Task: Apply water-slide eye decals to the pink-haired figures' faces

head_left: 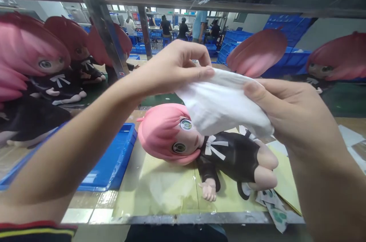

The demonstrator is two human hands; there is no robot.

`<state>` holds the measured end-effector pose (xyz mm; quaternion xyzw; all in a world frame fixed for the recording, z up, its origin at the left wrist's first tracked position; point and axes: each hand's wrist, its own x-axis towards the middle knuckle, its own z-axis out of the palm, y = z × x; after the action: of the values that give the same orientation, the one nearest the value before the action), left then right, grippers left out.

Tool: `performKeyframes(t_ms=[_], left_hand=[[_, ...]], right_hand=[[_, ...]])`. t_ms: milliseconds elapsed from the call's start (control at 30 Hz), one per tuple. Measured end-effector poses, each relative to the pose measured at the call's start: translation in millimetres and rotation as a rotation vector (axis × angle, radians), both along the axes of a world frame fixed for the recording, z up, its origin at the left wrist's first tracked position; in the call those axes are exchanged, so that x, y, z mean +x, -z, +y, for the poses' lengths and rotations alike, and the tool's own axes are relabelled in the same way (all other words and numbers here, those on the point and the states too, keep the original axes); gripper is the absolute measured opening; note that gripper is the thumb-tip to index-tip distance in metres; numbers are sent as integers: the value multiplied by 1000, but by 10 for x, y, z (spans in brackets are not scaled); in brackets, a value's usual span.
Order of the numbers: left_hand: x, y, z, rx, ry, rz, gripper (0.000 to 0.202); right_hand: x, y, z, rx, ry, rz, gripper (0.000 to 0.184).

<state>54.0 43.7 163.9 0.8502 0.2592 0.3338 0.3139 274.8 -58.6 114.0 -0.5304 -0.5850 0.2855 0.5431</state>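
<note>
A white cloth piece [223,104] is stretched between both hands above the bench. My left hand [174,68] pinches its upper left edge with thumb and fingers. My right hand [288,114] grips its right end. Directly below lies a pink-haired doll [200,146] in a black dress with a white bow, on its side on a yellowish mat [160,188], head to the left and bare legs to the right.
A blue tray [114,158] sits left of the doll. More pink-haired dolls [51,70] stand on the left, and others at the right [337,62]. A metal post [103,24] rises behind. Printed paper [274,207] lies at the bench's front edge. People work far back.
</note>
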Motion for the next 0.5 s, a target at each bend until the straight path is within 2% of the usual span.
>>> performKeyframes(t_ms=[100, 267, 367, 500], left_hand=[[0, -153, 81, 84, -56, 26, 12], [20, -280, 179, 154, -101, 13, 12], [25, -341, 229, 157, -75, 3, 13], [35, -405, 272, 151, -113, 10, 14]], right_hand=[[82, -155, 164, 43, -18, -48, 33], [151, -341, 371, 36, -93, -15, 39], [159, -404, 438, 18, -145, 74, 39], [149, -437, 479, -29, -182, 131, 48]])
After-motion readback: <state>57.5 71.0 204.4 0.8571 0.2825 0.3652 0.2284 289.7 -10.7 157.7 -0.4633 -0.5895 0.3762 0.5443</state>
